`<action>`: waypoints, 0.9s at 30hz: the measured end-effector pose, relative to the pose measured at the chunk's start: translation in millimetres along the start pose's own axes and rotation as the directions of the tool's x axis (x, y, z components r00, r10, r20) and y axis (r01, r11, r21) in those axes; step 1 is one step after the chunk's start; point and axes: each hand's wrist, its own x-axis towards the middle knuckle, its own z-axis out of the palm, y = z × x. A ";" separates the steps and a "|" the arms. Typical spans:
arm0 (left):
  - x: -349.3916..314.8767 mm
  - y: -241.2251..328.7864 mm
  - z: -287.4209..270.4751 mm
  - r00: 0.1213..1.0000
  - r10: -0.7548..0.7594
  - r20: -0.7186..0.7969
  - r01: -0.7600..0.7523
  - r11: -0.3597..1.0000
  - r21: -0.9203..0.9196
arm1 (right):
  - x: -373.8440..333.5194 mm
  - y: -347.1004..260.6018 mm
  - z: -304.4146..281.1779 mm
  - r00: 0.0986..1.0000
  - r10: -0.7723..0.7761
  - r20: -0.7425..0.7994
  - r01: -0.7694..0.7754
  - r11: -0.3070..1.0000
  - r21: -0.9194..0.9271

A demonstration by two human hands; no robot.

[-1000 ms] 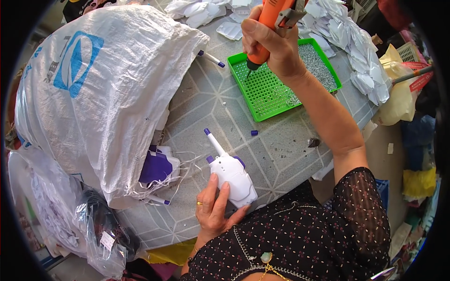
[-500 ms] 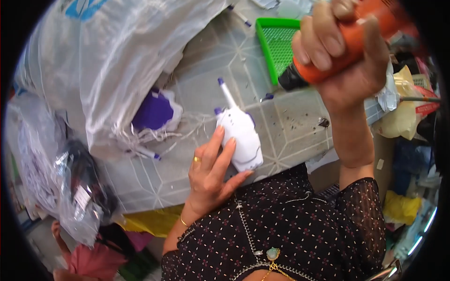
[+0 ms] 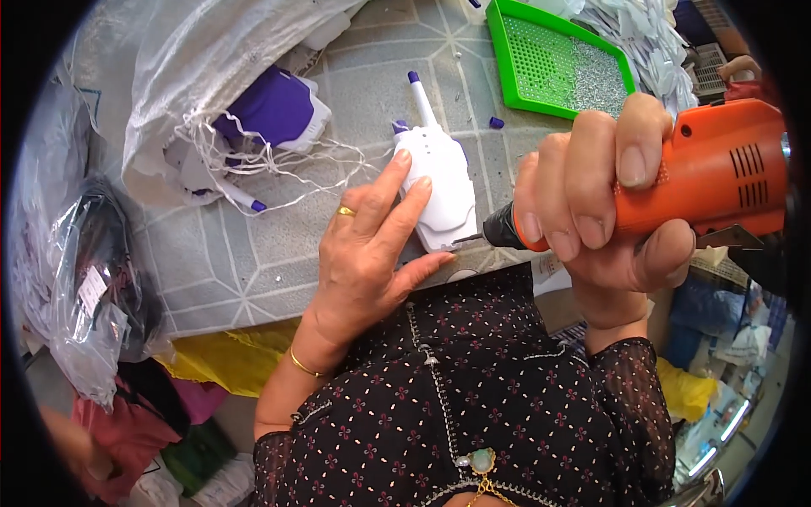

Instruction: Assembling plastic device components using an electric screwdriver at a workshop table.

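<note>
A white plastic casing (image 3: 445, 184) shaped like a toy walkie-talkie, with a purple-tipped antenna, lies on the table. My left hand (image 3: 363, 237) steadies it: two fingers press its left side and the thumb reaches its near edge. Wrapped in my right hand (image 3: 591, 186) is an orange electric screwdriver (image 3: 726, 173), tilted almost level. Its thin bit (image 3: 469, 240) points left to the near right corner of the casing. Whether the bit sits in a screw is too small to tell.
A green tray (image 3: 541, 78) of small metal screws stands at the far right, beside a heap of white parts (image 3: 638, 42). At left, a white sack (image 3: 160, 110) spills purple-and-white casings (image 3: 270, 110) and tangled string. A small purple cap (image 3: 496, 122) lies beyond the casing.
My right hand has brought the screwdriver down and nearer, its bit now at the casing's near corner. The left hand stays on the casing. The view has shifted.
</note>
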 end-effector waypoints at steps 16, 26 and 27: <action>2.1 1.4 2.3 1.000 0.001 -0.017 -0.001 1.000 -0.005 | -9.5 1.6 8.0 0.998 0.023 -0.066 -0.031 0.992 -0.121; -1.0 0.9 5.9 1.000 0.007 -0.021 -0.006 0.999 0.046 | -21.1 8.6 22.8 0.992 -0.019 -0.126 -0.008 0.977 -0.211; -1.3 1.0 5.6 1.000 0.005 -0.020 -0.004 0.999 0.046 | -21.5 9.1 24.7 0.993 -0.017 -0.121 -0.009 0.977 -0.211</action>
